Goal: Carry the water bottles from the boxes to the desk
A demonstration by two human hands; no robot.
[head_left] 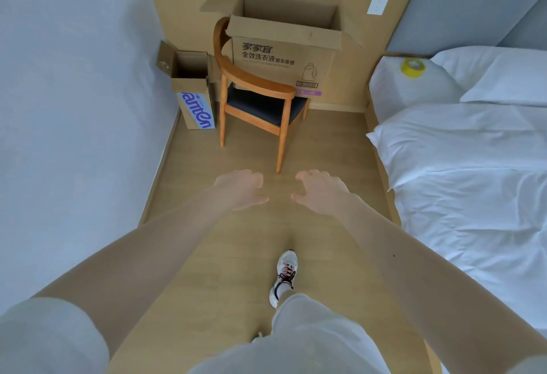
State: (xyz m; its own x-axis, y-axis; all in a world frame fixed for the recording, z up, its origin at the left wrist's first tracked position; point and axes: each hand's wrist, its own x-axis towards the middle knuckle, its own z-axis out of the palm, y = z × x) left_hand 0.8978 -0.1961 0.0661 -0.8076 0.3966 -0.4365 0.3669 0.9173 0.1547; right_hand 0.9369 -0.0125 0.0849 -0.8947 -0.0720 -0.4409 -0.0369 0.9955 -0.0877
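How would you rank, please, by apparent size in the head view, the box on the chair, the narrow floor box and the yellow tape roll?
1. box on the chair
2. narrow floor box
3. yellow tape roll, clearly smallest

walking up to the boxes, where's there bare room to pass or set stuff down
The wood floor between the grey wall and the bed is bare up to the chair. The far corner is crowded: the big box sits on the chair, and the narrow box stands close beside it.
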